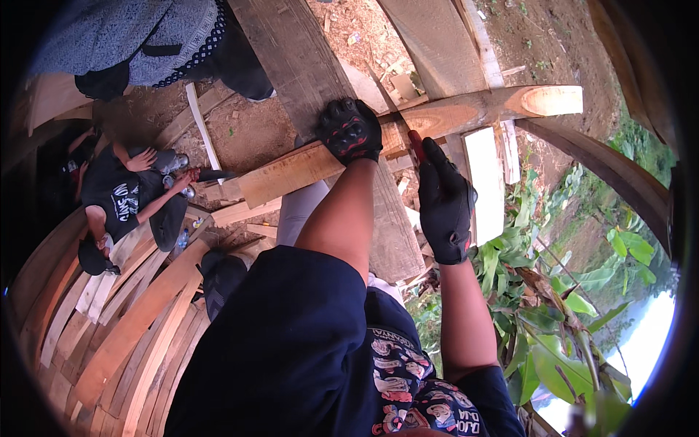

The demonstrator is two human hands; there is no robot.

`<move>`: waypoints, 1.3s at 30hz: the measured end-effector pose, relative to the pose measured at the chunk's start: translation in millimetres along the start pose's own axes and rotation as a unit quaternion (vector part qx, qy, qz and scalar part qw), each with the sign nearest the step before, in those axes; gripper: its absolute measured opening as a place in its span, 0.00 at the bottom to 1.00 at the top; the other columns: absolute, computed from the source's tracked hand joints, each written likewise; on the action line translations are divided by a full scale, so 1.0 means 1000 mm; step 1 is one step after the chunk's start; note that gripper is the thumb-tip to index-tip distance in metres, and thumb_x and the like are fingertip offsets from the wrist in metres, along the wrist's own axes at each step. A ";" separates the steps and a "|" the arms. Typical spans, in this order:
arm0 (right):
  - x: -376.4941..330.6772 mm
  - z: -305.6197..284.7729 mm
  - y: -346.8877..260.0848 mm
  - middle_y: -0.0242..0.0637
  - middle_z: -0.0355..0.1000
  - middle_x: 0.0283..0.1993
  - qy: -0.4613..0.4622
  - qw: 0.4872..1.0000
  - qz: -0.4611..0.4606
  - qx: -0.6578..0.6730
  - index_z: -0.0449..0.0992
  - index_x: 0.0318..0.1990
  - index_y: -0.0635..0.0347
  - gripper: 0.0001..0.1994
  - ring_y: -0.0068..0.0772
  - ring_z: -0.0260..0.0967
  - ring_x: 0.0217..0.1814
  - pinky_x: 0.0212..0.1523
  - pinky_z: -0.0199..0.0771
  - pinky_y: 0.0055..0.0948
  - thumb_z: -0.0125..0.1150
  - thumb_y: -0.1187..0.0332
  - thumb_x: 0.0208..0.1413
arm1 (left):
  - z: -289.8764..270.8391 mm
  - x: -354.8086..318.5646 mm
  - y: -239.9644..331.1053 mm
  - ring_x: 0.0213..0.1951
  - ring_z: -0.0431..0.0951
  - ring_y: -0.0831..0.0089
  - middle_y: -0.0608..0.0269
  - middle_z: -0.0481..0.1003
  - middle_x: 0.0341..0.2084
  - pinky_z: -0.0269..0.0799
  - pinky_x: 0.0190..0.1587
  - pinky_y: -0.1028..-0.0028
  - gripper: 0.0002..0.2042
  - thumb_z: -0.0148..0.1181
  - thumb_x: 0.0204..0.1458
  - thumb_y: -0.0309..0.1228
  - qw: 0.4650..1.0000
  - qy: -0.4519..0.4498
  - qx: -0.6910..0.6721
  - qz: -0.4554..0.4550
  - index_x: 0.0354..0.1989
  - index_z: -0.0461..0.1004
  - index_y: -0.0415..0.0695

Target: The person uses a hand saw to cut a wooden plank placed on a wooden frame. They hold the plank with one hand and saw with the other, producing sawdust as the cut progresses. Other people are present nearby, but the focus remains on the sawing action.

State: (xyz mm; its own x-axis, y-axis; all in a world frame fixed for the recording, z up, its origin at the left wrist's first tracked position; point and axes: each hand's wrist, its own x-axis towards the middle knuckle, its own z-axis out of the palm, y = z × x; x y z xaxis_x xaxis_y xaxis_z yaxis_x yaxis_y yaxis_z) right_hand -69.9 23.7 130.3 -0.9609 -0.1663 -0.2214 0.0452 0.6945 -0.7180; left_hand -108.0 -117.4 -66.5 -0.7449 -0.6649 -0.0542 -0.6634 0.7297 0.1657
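My dark sleeves and printed shirt are nearest, at 6 o'clock. Both hands gloved in black. Right hand, between 2 and 3 o'clock: fingers closed round the red handle of a thin-bladed tool, blade angled toward 12 o'clock, across the plank. Left hand, 12 o'clock: fingers curled, knuckles up, on the plank; can't tell if it grips. Plank runs from about 10 to 2 o'clock, over a wide grey board. Leafy plants at 4 o'clock. Pile of boards at 8. Farther, 9 o'clock: person in a black cap, holding a dark tool. Patterned cloth on someone else, between 10 and 11.
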 end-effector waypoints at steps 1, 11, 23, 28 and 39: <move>0.013 0.005 0.004 0.50 0.84 0.61 -0.003 1.000 -0.002 0.016 0.80 0.66 0.65 0.18 0.53 0.85 0.60 0.56 0.84 0.43 0.55 0.69 0.76 | 0.000 0.000 -0.001 0.51 0.81 0.55 0.56 0.81 0.45 0.76 0.56 0.51 0.13 0.57 0.66 0.43 1.000 -0.006 0.000 -0.003 0.42 0.84 0.50; 0.073 0.085 0.049 0.50 0.84 0.59 0.054 0.997 -0.023 0.054 0.82 0.66 0.54 0.18 0.55 0.83 0.61 0.57 0.84 0.46 0.58 0.62 0.75 | 0.007 -0.004 0.000 0.50 0.81 0.54 0.58 0.80 0.43 0.75 0.52 0.49 0.10 0.60 0.63 0.42 0.999 0.039 0.007 0.010 0.38 0.81 0.51; 0.036 0.095 0.076 0.56 0.79 0.68 0.042 0.992 -0.040 0.112 0.75 0.74 0.58 0.23 0.59 0.79 0.68 0.64 0.80 0.47 0.59 0.60 0.77 | 0.003 0.001 -0.006 0.49 0.82 0.50 0.55 0.81 0.44 0.77 0.53 0.48 0.13 0.57 0.66 0.42 1.000 0.025 -0.006 -0.006 0.40 0.83 0.48; -0.014 0.063 0.074 0.57 0.78 0.69 0.013 0.997 -0.006 0.072 0.72 0.76 0.59 0.23 0.55 0.82 0.66 0.61 0.81 0.46 0.55 0.64 0.79 | 0.009 0.000 -0.006 0.50 0.82 0.49 0.53 0.81 0.47 0.77 0.54 0.48 0.15 0.56 0.67 0.44 1.000 0.012 -0.006 -0.004 0.41 0.83 0.47; -0.156 -0.096 0.005 0.55 0.83 0.57 -0.064 0.989 0.097 0.092 0.73 0.75 0.67 0.28 0.44 0.85 0.52 0.57 0.82 0.40 0.65 0.67 0.70 | 0.011 -0.004 -0.002 0.51 0.81 0.52 0.55 0.80 0.45 0.76 0.54 0.48 0.14 0.57 0.67 0.45 1.000 0.003 0.025 -0.003 0.43 0.82 0.50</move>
State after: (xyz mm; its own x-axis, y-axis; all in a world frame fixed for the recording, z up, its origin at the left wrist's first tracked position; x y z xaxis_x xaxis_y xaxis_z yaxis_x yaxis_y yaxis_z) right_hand 54.0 120.0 224.5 -0.8873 -0.1390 -0.4398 0.2851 0.5844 -0.7598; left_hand -104.7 -114.7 -77.5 -0.7410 -0.6696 -0.0498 -0.6702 0.7331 0.1157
